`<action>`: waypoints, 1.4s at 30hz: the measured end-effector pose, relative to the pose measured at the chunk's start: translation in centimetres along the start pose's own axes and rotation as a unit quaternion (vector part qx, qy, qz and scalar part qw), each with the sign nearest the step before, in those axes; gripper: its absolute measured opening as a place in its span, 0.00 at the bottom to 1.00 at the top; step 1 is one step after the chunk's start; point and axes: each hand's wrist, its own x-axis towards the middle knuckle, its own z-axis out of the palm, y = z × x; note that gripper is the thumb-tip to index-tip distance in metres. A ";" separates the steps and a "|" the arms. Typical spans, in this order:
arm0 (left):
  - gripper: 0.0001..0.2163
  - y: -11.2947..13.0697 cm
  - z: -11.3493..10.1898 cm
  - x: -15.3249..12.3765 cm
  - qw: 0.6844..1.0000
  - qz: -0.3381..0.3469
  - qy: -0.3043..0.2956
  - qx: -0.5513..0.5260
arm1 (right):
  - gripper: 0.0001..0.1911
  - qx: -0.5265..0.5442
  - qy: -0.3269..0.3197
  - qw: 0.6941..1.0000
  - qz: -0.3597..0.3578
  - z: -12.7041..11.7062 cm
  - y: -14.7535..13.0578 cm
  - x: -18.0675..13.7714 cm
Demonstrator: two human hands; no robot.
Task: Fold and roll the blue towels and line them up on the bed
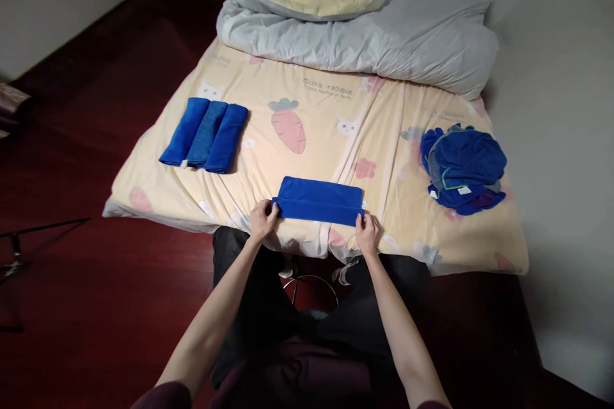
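"By the near edge of the cream fabric-covered bed (215, 185), any risk?"
"Left hand (261, 220) and right hand (368, 234) pinch the folded blue cloth rectangle (319, 200) at its ends between fingers; uneven tugging could skew it."

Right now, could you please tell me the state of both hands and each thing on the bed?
Blue cloth: partly folded, near side turned over
Left hand: pinching the blue cloth's left end
Right hand: pinching its right end
Three cloths: compactly folded or rolled, side by side
Cloth pile: crumpled, heaped
Grey quilt: bunched at the far end
Bed sheet: spread, wrinkled
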 end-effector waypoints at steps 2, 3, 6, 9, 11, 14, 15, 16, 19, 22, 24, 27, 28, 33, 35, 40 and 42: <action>0.12 -0.1 0.0 0.0 1.000 0.004 0.000 -0.002 | 0.18 0.000 0.000 1.000 -0.001 0.0 0.0 0.1; 0.12 -0.2 0.0 0.0 1.000 0.005 0.000 -0.003 | 0.19 0.001 0.001 1.000 0.000 0.1 0.0 0.1; 0.12 -0.2 -0.1 0.0 1.000 0.005 -0.007 -0.004 | 0.19 0.006 0.000 1.000 0.007 0.2 0.1 0.1; 0.12 0.0 -0.2 0.0 1.000 -0.006 -0.012 -0.015 | 0.17 0.027 -0.006 0.999 0.028 0.4 0.1 -0.1; 0.12 0.2 -0.3 0.0 1.000 -0.007 -0.009 -0.028 | 0.18 0.042 -0.006 0.998 0.037 0.5 0.0 -0.2; 0.13 0.4 -0.5 0.0 0.999 0.022 -0.003 -0.033 | 0.17 0.030 -0.003 1.000 0.009 0.3 -0.2 -0.5; 0.13 0.4 -0.6 0.0 0.999 0.041 0.000 -0.031 | 0.16 0.017 -0.007 1.000 -0.008 0.2 -0.3 -0.5; 0.13 0.4 -0.6 0.0 0.998 0.062 0.001 -0.029 | 0.16 0.003 -0.015 1.000 -0.024 0.1 -0.3 -0.5; 0.12 0.2 -0.8 0.0 0.993 0.109 -0.016 -0.035 | 0.17 -0.021 -0.050 0.996 -0.065 -0.3 -0.5 -0.4; 0.14 0.1 -0.8 -0.1 0.993 0.102 -0.045 -0.036 | 0.19 -0.012 -0.062 0.994 -0.088 -0.6 -0.7 -0.1; 0.15 0.2 -0.8 0.0 0.993 0.094 -0.050 -0.040 | 0.20 0.001 -0.058 0.994 -0.092 -0.7 -0.8 0.1; 0.15 0.5 -0.9 0.1 0.993 0.095 -0.056 -0.049 | 0.21 0.017 -0.060 0.994 -0.088 -0.9 -1.0 0.4; 0.15 0.6 -1.0 0.1 0.992 0.095 -0.063 -0.046 | 0.21 0.022 -0.061 0.994 -0.087 -0.9 -1.1 0.5; 0.21 0.4 -1.4 0.4 0.986 0.124 -0.109 -0.030 | 0.18 0.031 -0.067 0.992 -0.100 -1.5 -1.5 0.7; 0.27 0.1 -1.5 0.5 0.981 0.147 -0.125 -0.029 | 0.20 0.020 -0.087 0.990 -0.113 -1.9 -1.6 0.9; 0.27 -0.1 -1.4 0.9 0.978 0.152 -0.138 -0.030 | 0.31 -0.001 -0.124 0.984 -0.128 -2.3 -1.6 1.0; 0.24 0.0 -1.3 1.0 0.980 0.146 -0.129 -0.044 | 0.29 0.007 -0.114 0.986 -0.121 -2.2 -1.6 1.0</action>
